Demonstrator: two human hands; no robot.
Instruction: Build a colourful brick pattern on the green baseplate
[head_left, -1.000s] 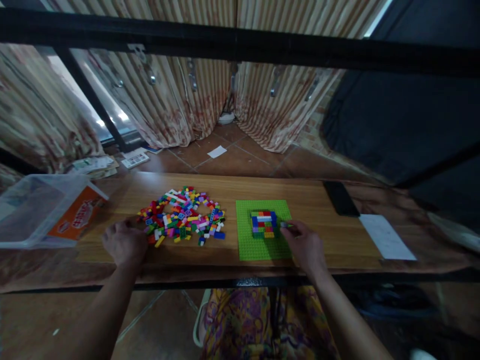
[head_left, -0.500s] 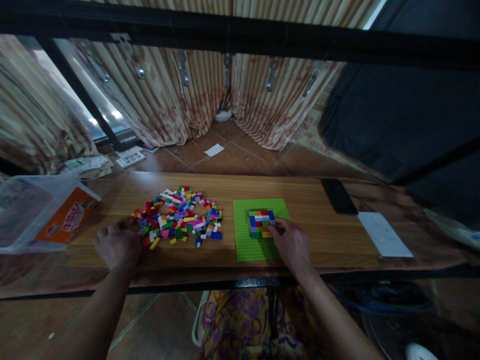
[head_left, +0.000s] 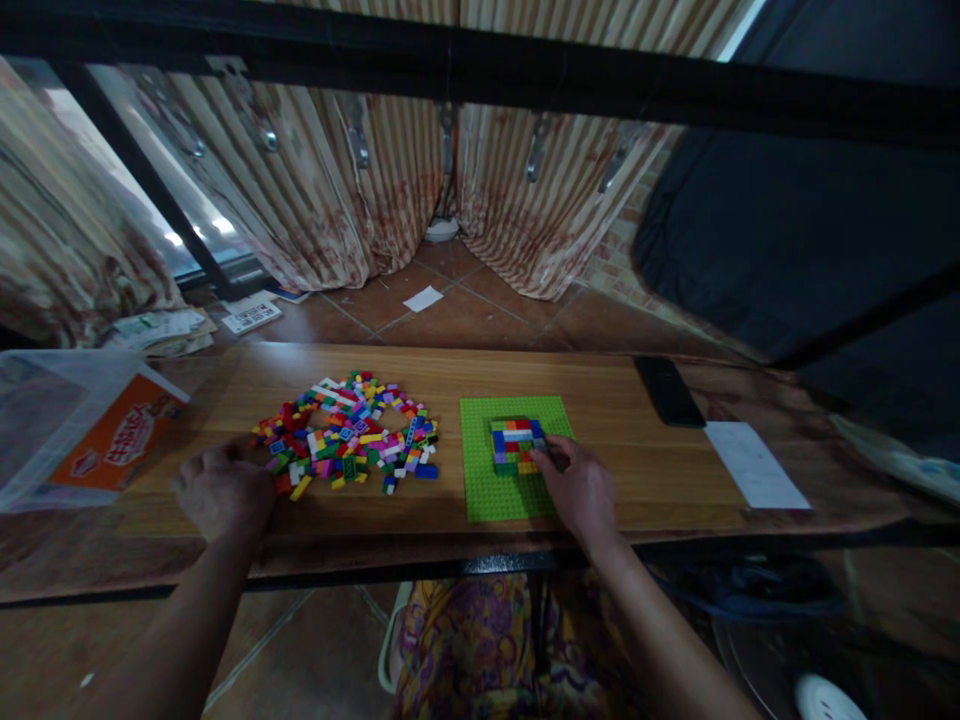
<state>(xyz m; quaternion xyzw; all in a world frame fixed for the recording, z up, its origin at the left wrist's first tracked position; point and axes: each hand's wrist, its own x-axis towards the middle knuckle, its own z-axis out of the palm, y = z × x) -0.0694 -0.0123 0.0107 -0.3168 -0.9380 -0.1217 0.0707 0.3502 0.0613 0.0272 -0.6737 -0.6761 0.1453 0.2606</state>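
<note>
Our right hand point(head_left: 579, 490) pinches a grey brick point(head_left: 539, 444) at the model's point(head_left: 514, 447) right edge; we should press squarely. Our left hand's point(head_left: 229, 490) grip we cannot tell.

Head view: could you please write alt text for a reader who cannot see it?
A person's right hand is at the right edge of a small multicoloured brick build on a green baseplate. The left hand is at the left of a brick pile. A clear plastic box stands at left; a phone and white paper lie at right.
</note>
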